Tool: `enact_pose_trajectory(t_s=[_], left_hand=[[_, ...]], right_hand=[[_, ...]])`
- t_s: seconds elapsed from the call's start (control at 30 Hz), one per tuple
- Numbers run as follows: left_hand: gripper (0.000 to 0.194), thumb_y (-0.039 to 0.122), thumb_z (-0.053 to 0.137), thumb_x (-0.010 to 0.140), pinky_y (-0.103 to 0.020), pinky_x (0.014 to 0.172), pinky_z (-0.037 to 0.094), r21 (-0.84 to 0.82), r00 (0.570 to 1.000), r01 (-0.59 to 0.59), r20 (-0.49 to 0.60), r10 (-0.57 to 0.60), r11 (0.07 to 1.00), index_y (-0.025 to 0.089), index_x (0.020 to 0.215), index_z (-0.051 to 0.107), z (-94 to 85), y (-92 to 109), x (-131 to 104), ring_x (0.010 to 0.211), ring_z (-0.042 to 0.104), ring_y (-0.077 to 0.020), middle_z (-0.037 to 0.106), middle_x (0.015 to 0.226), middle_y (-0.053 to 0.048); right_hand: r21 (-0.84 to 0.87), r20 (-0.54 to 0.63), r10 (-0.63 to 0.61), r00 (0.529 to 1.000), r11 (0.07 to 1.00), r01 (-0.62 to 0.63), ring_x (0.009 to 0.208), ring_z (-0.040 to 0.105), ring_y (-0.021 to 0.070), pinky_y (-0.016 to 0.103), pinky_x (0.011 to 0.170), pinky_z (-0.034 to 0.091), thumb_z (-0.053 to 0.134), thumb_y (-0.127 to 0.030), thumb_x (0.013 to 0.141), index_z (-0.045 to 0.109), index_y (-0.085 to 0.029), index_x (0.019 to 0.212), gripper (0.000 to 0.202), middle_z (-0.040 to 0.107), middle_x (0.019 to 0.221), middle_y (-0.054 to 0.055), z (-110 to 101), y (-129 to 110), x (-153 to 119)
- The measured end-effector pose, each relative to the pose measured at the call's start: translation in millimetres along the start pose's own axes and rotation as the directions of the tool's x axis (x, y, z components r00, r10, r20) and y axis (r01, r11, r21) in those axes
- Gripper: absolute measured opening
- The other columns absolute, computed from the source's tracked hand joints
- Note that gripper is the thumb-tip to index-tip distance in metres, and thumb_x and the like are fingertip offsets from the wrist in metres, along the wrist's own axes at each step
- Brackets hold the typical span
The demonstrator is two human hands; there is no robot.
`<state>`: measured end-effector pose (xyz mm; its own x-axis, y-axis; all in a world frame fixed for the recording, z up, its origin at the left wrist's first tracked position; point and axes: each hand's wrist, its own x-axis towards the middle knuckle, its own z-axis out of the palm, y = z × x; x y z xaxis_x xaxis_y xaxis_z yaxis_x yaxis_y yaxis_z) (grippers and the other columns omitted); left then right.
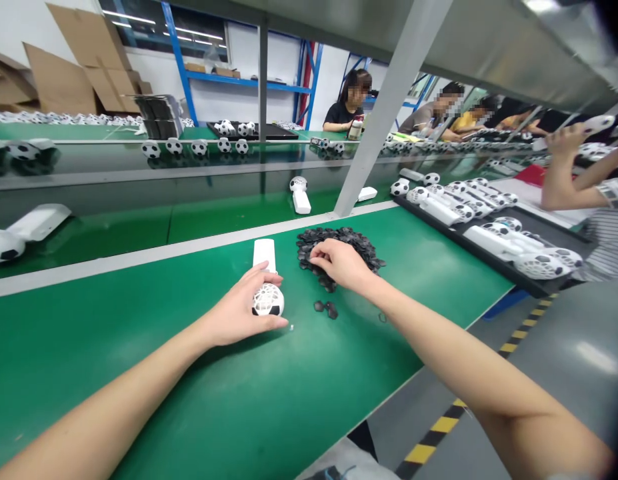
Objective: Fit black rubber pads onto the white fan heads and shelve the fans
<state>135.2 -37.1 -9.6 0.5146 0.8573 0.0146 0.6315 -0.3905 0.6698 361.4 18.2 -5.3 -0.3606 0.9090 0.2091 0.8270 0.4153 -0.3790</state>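
Note:
On the green table (213, 393), a white device (268, 300) lies with its soccer-ball-patterned round head towards me and its white handle pointing away. My left hand (241, 307) is wrapped round the round head, fingers on its far side and thumb on its near side. My right hand (340, 263) is at the left part of a pile of small black pieces (361, 243), its thumb and fingertips pinched together; what is between them is too small to make out. Several loose black pieces (326, 308) lie just in front of the pile. A tiny white bit (291, 327) sits beside my left thumb.
A slanted grey post (369, 140) stands behind the pile. Behind the table runs a green conveyor (209, 207) carrying similar devices. At the right, a black tray (481, 257) holds many of them. A person's hands (563, 143) are at the far right; other people sit across the line.

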Motion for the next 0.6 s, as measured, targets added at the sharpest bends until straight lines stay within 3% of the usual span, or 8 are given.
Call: enact_pose_trajectory(t_s=[0.13, 0.27, 0.43, 0.6], left_hand=[[0.049, 0.035, 0.06, 0.068, -0.046, 0.104, 0.024, -0.014, 0.999, -0.033, 0.024, 0.034, 0.999, 0.023, 0.113, 0.045, -2.4, -0.4, 0.1, 0.132, 0.019, -0.0281, 0.028, 0.141, -0.009], [0.052, 0.027, 0.059, 0.066, -0.046, 0.105, 0.021, -0.012, 0.998, -0.056, 0.024, 0.057, 0.998, 0.022, 0.115, 0.043, -7.8, -1.4, -0.6, 0.131, 0.019, -0.0289, 0.03, 0.137, -0.01], [0.048, 0.025, 0.06, 0.061, -0.045, 0.102, 0.028, 0.004, 0.997, 0.067, -0.034, -0.067, 0.998, 0.022, 0.107, 0.048, -16.0, -7.6, 1.3, 0.121, 0.032, -0.0284, 0.033, 0.122, -0.008], [0.045, 0.018, 0.056, 0.061, -0.038, 0.095, 0.038, -0.044, 0.993, -0.001, 0.116, 0.006, 0.999, 0.025, 0.106, 0.049, -30.4, -10.6, 1.4, 0.111, 0.043, -0.024, 0.034, 0.121, -0.004]], right_hand=[[-0.141, 0.047, -0.063, 0.997, 0.988, 0.069, 0.088, 0.053, 0.0181, 0.03, 0.08, 0.04, 0.054, -0.02, 0.082, 0.066, -0.018, 0.086, 0.012, 0.063, 0.09, 0.005, -0.3, 8.8, 5.9], [-0.263, 0.099, -0.106, 0.989, 0.956, 0.129, 0.094, 0.05, 0.0196, 0.03, 0.082, 0.039, 0.051, -0.024, 0.085, 0.065, -0.018, 0.098, 0.02, 0.062, 0.096, 0.007, 10.2, 2.9, 9.0], [-0.371, 0.17, -0.159, 0.973, 0.904, 0.212, 0.088, 0.052, 0.0177, 0.026, 0.074, 0.04, 0.047, -0.022, 0.087, 0.065, -0.017, 0.093, 0.019, 0.06, 0.092, 0.006, 15.7, -2.1, 13.1], [-0.486, 0.22, -0.206, 0.953, 0.824, 0.29, 0.085, 0.05, 0.0225, 0.032, 0.072, 0.037, 0.042, -0.011, 0.086, 0.061, -0.01, 0.086, 0.019, 0.058, 0.089, 0.013, 19.5, -7.6, 11.1]])
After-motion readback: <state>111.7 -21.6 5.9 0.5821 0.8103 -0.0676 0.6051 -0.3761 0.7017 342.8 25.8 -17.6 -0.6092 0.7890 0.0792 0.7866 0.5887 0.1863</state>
